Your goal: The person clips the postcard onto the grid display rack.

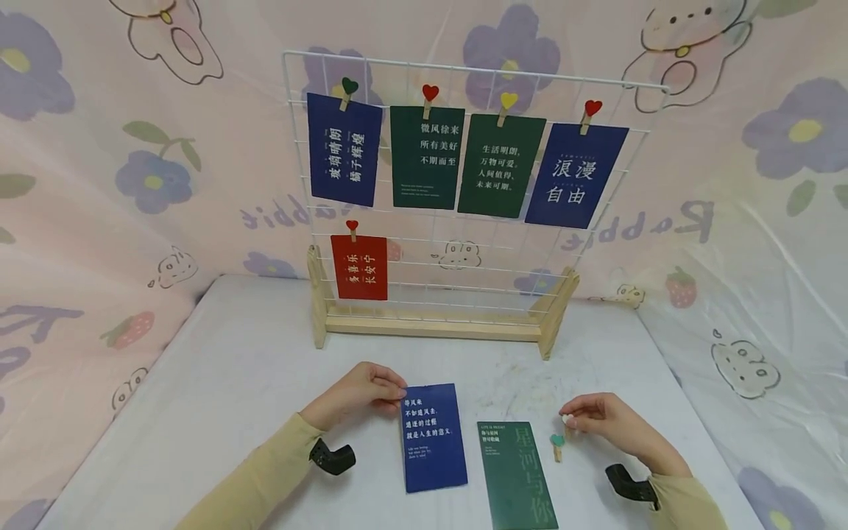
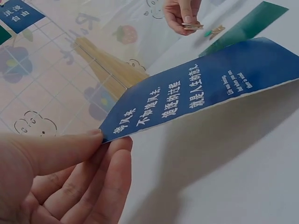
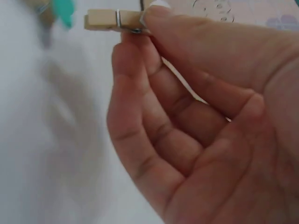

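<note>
By its upper left corner, my left hand [image 1: 363, 389] pinches a blue card [image 1: 433, 442] with white writing. The left wrist view shows the card [image 2: 196, 88] tilted above the white table, its shadow below. Between thumb and fingertips my right hand [image 1: 616, 425] holds a small wooden clothespin [image 3: 105, 19] with a white top, whose shape is mostly hidden by the thumb. A second clothespin with a green heart [image 1: 557, 442] lies on the table just left of that hand. Between the hands lies a green card [image 1: 517, 471] with pale writing.
A white wire grid rack [image 1: 464, 309] on a wooden stand [image 1: 430, 328] stands behind the hands. Heart clothespins hold several cards along its top, and a red card [image 1: 361, 269] hangs lower left. Patterned cloth [image 1: 79, 221] surrounds the white table [image 1: 252, 368].
</note>
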Available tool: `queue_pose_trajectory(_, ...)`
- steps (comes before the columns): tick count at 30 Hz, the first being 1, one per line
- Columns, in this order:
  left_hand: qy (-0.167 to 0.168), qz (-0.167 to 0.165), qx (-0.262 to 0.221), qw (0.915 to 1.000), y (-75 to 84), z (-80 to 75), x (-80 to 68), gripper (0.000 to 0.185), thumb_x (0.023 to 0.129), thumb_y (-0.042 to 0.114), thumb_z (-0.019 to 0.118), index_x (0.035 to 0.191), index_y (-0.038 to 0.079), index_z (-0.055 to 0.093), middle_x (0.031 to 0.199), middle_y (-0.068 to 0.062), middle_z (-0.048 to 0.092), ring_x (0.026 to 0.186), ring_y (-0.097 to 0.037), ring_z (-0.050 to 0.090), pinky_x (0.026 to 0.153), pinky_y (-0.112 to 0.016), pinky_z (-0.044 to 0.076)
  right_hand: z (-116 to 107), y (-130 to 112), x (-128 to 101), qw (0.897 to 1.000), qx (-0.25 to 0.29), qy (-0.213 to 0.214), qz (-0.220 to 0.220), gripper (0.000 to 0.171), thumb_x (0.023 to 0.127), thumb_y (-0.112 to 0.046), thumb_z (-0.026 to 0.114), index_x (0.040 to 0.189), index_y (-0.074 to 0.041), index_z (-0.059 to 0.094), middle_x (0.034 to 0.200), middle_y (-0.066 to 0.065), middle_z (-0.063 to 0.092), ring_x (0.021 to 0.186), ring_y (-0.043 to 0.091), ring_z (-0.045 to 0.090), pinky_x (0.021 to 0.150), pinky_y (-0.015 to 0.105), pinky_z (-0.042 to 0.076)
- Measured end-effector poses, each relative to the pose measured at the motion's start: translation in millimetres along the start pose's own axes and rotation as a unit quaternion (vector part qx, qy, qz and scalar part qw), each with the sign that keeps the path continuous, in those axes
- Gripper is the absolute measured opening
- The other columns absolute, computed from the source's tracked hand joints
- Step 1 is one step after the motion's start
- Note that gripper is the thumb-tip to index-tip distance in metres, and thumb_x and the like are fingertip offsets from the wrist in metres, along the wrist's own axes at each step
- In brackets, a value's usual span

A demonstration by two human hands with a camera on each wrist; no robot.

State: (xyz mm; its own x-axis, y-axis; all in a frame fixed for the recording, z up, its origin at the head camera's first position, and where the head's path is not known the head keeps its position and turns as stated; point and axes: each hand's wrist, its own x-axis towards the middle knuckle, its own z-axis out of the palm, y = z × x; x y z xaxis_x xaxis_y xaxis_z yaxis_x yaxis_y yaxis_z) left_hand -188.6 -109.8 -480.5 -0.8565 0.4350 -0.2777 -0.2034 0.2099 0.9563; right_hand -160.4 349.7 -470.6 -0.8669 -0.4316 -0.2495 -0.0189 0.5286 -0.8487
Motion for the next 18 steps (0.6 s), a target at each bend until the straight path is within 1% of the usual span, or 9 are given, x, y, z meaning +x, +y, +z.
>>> queue_pose_trajectory(4,0.005,0.014,-0.002,0.9999,4.4,-2.6,1.6,0.024,0.087,0.015,0.071,0.104,-0.002,0.068,0.090,-0.011,0.071,0.077,-0.022,0.068,0.076,-0.034,0.057,1,-13,10,0.999,0.004,0.000,-0.033,0.035,0.093,-0.019,0.063,0.115,0.008,0.060,0.103,0.019,0.065,0.087,0.032,0.063,0.075,0.037,0.055)
queue_pose_trajectory(8,0.016,0.033,-0.018,0.9991,12.3,-6.2,1.6,0.025,0.088,0.015,0.070,0.104,-0.004,0.066,0.092,-0.012,0.070,0.081,-0.024,0.068,0.080,-0.036,0.056,5,-25,18,0.999,0.013,0.015,-0.051,0.036,0.094,-0.018,0.062,0.118,0.009,0.057,0.105,0.019,0.065,0.093,0.035,0.063,0.078,0.042,0.054)
queue_pose_trajectory(11,0.025,0.047,-0.032,0.9980,18.4,-9.6,1.3,0.026,0.088,0.014,0.070,0.105,-0.005,0.065,0.092,-0.013,0.070,0.080,-0.021,0.067,0.080,-0.036,0.056,7,-32,24,0.997,0.012,0.030,-0.064,0.036,0.095,-0.018,0.061,0.118,0.009,0.057,0.106,0.017,0.065,0.096,0.037,0.063,0.080,0.044,0.054)
queue_pose_trajectory(15,0.037,0.049,-0.038,0.9974,25.9,-14.9,1.9,0.028,0.088,0.013,0.070,0.107,-0.007,0.063,0.092,-0.013,0.070,0.079,-0.021,0.066,0.079,-0.034,0.056,10,-43,33,0.995,0.011,0.052,-0.086,0.030,0.095,-0.018,0.062,0.116,0.004,0.059,0.103,0.014,0.067,0.095,0.040,0.062,0.081,0.042,0.054)
queue_pose_trajectory(18,0.051,0.044,-0.042,0.9968,29.3,-17.7,3.1,0.027,0.088,0.013,0.070,0.107,-0.005,0.064,0.091,-0.013,0.070,0.079,-0.021,0.066,0.078,-0.032,0.057,13,-52,40,0.993,0.018,0.065,-0.092,0.027,0.094,-0.017,0.063,0.114,0.001,0.061,0.101,0.012,0.068,0.095,0.039,0.063,0.081,0.042,0.054)
